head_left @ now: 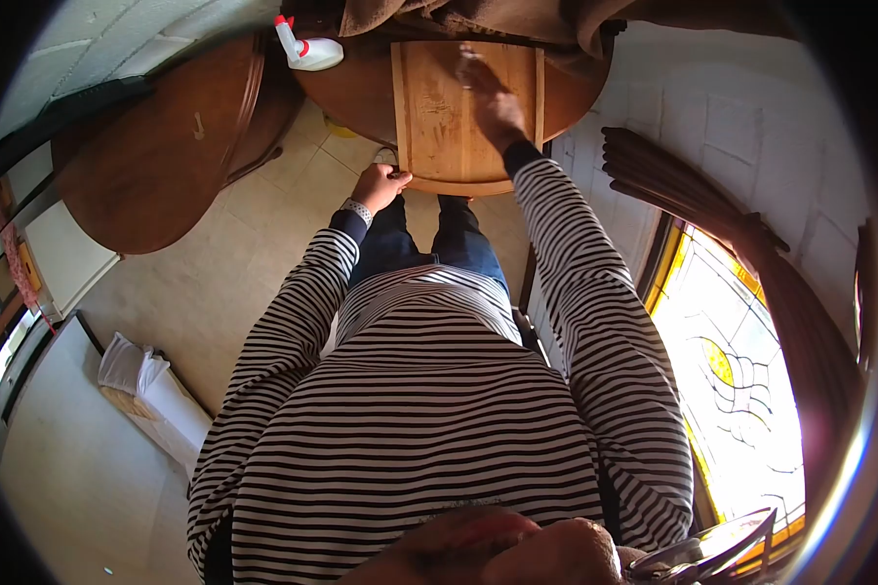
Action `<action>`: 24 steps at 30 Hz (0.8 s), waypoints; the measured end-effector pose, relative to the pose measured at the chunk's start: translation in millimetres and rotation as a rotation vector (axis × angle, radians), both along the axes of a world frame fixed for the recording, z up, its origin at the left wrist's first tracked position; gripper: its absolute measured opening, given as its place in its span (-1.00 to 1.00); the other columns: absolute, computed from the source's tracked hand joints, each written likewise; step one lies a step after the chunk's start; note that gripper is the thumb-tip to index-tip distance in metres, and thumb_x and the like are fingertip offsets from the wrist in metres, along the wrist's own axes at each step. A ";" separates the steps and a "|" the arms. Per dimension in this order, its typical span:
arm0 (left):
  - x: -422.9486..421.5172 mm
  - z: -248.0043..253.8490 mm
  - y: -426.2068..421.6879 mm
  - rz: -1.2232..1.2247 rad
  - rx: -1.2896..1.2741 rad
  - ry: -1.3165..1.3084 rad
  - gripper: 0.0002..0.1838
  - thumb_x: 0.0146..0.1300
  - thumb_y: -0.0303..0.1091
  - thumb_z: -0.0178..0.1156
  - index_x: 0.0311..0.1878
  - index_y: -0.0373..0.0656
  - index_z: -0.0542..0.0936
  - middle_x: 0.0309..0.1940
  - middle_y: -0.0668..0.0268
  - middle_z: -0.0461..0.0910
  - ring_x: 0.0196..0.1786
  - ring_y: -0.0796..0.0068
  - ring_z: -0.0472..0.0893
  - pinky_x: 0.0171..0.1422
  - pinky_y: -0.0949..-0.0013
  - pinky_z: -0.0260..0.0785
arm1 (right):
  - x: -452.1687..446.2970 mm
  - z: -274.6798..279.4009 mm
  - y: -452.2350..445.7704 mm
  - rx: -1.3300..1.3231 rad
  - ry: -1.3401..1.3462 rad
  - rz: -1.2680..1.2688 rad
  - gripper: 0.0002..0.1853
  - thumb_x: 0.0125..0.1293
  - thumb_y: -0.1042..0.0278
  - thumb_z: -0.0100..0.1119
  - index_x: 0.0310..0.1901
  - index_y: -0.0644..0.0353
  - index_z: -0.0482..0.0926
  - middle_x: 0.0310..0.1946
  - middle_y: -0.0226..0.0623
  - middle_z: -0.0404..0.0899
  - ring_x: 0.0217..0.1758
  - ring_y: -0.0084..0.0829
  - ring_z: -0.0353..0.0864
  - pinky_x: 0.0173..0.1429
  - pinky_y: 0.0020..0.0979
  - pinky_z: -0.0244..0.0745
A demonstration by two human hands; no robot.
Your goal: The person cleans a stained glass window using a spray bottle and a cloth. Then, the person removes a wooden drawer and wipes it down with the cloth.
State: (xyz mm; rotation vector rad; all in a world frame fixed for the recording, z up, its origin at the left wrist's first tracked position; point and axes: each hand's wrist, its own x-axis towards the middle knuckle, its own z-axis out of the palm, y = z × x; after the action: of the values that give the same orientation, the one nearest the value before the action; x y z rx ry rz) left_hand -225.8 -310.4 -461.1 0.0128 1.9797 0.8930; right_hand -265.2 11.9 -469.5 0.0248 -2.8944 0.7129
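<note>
A light-brown wooden panel [434, 117] with raised side rims and a curved near edge rests on a dark brown table [351, 88]. At the panel's near left corner, my left hand [380, 187] is closed on the rim, thumb on top. My right hand [498, 112] is over the panel's upper right part. Its fingers are smeared by motion, and a pale patch shows near the fingertips; whether that is a held thing I cannot tell. Worn, scratched marks show on the panel's surface. Left of it lies a white bottle [317, 55] with a red-tipped nozzle.
Brown cloth [517, 18] hangs along the table's far side. To the left stands another dark wooden piece [156, 146] with a rounded end. A white-wrapped bundle [156, 390] is on the lower left. A stained-glass window [732, 370] and brown curtain [790, 302] are on the right.
</note>
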 end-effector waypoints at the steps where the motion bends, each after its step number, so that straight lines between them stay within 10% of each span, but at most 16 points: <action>1: -1.0 1.0 -0.4 0.001 -0.002 0.007 -0.57 0.52 -0.05 0.50 -0.21 -0.32 0.83 -0.40 0.23 0.85 -0.36 0.41 0.80 -0.13 0.24 0.65 | 2.9 0.6 19.3 0.023 0.071 -0.029 -0.45 0.34 0.70 0.19 0.30 0.00 0.73 0.48 -0.39 0.65 0.37 -0.18 0.80 0.09 -0.21 0.88; 6: 1.8 -7.3 -3.5 0.000 0.003 0.014 -0.56 0.50 -0.03 0.51 -0.22 -0.32 0.83 -0.40 0.22 0.85 -0.36 0.41 0.81 -0.14 0.26 0.64 | 45.8 25.4 78.6 0.226 -0.111 -0.093 -0.36 0.35 0.67 0.18 0.47 0.12 0.63 0.50 -0.20 0.64 0.55 -0.01 0.63 0.55 -0.07 0.64; 15: 0.4 -6.1 -1.4 -0.003 -0.021 0.004 -0.55 0.52 0.01 0.50 -0.21 -0.29 0.83 -0.39 0.26 0.86 -0.35 0.45 0.80 -0.15 0.28 0.62 | 37.2 11.1 46.2 -0.013 0.049 -0.227 -0.45 0.39 0.70 0.14 0.40 0.27 0.69 0.48 0.14 0.63 0.55 0.13 0.62 0.60 -0.05 0.61; 24: 0.3 -10.4 -5.0 -0.027 -0.014 0.001 -0.52 0.53 0.03 0.50 -0.11 -0.31 0.85 -0.34 0.24 0.89 -0.31 0.47 0.84 -0.13 0.30 0.64 | 12.6 -3.9 -90.9 -0.207 0.139 0.041 -0.46 0.36 0.74 0.10 0.31 0.20 0.76 0.42 -0.03 0.70 0.61 -0.02 0.57 0.76 0.01 0.40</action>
State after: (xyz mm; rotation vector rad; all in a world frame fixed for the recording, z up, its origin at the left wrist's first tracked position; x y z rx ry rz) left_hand -225.5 -315.4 -471.5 0.0312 1.9823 0.8617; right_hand -252.6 -79.0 -473.4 0.1047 -2.6820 0.9737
